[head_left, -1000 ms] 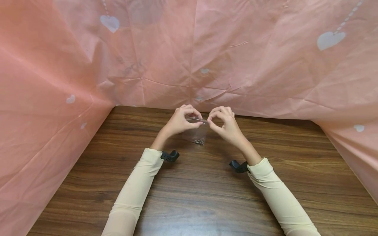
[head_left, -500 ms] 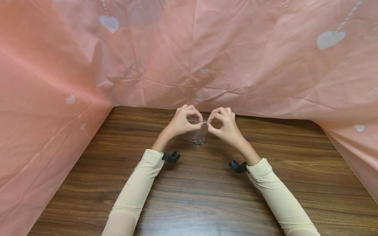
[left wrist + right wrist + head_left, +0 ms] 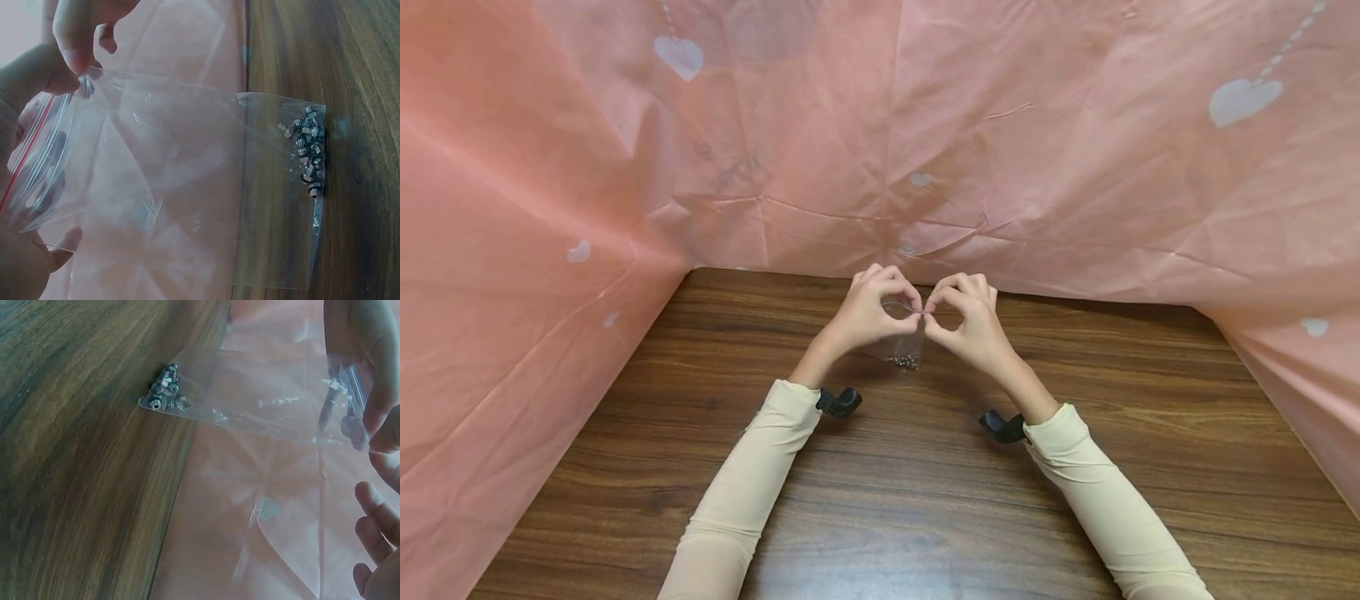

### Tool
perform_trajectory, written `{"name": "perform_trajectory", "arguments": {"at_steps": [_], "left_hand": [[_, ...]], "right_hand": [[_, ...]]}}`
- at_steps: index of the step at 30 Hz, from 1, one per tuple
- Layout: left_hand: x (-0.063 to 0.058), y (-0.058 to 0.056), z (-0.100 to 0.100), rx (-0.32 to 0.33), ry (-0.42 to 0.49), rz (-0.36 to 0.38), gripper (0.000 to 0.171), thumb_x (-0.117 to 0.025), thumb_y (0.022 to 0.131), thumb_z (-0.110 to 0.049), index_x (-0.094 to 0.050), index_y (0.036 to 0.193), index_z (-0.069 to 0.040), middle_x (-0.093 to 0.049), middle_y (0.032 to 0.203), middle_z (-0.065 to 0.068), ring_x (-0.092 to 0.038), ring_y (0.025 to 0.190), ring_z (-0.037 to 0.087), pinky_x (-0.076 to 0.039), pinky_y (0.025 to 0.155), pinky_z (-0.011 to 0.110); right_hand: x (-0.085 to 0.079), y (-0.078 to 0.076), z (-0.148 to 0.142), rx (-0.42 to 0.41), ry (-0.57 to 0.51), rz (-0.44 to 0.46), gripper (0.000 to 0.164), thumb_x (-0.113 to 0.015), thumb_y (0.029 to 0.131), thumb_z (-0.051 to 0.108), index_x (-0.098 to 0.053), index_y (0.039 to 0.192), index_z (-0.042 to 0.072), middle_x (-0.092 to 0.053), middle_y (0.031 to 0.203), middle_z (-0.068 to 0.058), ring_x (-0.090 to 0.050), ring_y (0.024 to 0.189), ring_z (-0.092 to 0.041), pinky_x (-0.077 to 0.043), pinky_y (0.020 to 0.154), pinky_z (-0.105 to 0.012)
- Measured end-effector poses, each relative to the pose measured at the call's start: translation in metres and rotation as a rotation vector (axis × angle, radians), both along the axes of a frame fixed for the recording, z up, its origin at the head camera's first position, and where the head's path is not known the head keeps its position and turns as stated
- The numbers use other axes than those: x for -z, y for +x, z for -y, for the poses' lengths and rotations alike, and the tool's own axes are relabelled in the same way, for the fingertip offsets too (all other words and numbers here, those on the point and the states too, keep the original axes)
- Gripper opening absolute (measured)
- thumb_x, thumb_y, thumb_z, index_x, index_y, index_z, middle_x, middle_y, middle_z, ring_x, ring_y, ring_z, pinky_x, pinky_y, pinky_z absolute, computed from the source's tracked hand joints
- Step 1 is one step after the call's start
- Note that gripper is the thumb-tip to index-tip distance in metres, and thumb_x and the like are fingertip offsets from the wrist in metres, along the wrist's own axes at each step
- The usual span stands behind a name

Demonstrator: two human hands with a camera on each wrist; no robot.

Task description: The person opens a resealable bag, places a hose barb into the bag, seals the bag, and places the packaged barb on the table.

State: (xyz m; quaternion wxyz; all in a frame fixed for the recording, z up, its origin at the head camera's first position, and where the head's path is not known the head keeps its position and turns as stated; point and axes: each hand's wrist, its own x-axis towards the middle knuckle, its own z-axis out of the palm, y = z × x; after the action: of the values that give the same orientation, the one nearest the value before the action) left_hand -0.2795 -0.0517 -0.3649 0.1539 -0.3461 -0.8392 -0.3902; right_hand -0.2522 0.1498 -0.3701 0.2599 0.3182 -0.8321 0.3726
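A clear zip bag (image 3: 169, 144) with a red line along its mouth hangs upright, its bottom corner low over the wooden table. Several small metal screws (image 3: 307, 150) are heaped in that corner, also visible as a dark cluster of screws (image 3: 906, 361) in the head view. My left hand (image 3: 872, 310) pinches the top edge of the bag between thumb and index finger. Right beside it, my right hand (image 3: 973, 319) pinches the end of the same edge, the two sets of fingertips almost meeting. Left of the pinch the mouth bows apart slightly.
The brown wooden table (image 3: 865, 500) spreads out in front of both arms. A pink sheet (image 3: 820, 167) with white hearts rises behind and along both sides. Black wrist straps (image 3: 841, 402) sit at both cuffs.
My left hand has slid slightly to the right along the bag's top edge, closing the small gap to the right hand. The right hand has barely moved.
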Motion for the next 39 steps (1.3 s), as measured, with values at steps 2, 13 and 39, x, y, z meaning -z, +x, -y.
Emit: {"name": "perform_trajectory", "arguments": {"at_steps": [2, 13, 39], "left_hand": [[0.0005, 0.0002, -0.0011, -0.003, -0.004, -0.008, 0.009, -0.078, 0.078, -0.018, -0.074, 0.086, -0.019, -0.061, 0.090, -0.004, -0.049, 0.095, 0.016, -0.033, 0.100, 0.046], [0.0011, 0.0021, -0.0043, 0.000, -0.015, -0.030, 0.007, -0.077, 0.078, -0.019, -0.075, 0.085, -0.020, -0.060, 0.089, -0.007, -0.048, 0.095, 0.015, -0.033, 0.101, 0.046], [0.0022, -0.0006, -0.0021, -0.019, -0.047, -0.038, 0.007, -0.077, 0.077, -0.021, -0.072, 0.082, -0.020, -0.059, 0.089, -0.007, -0.047, 0.093, 0.014, -0.033, 0.102, 0.046]], "right_hand": [[0.0003, 0.0001, 0.0008, -0.001, -0.005, -0.012, 0.010, -0.073, 0.076, 0.005, -0.067, 0.082, 0.010, -0.063, 0.104, -0.011, -0.044, 0.103, -0.035, -0.024, 0.089, -0.047], [0.0031, -0.0007, 0.0024, -0.017, -0.014, -0.038, 0.009, -0.072, 0.077, 0.003, -0.066, 0.081, 0.008, -0.064, 0.104, -0.015, -0.045, 0.102, -0.035, -0.025, 0.091, -0.047], [0.0038, -0.0005, 0.0033, -0.026, -0.034, -0.043, 0.009, -0.073, 0.076, 0.003, -0.066, 0.081, 0.007, -0.064, 0.106, -0.015, -0.045, 0.103, -0.034, -0.024, 0.091, -0.048]]}}
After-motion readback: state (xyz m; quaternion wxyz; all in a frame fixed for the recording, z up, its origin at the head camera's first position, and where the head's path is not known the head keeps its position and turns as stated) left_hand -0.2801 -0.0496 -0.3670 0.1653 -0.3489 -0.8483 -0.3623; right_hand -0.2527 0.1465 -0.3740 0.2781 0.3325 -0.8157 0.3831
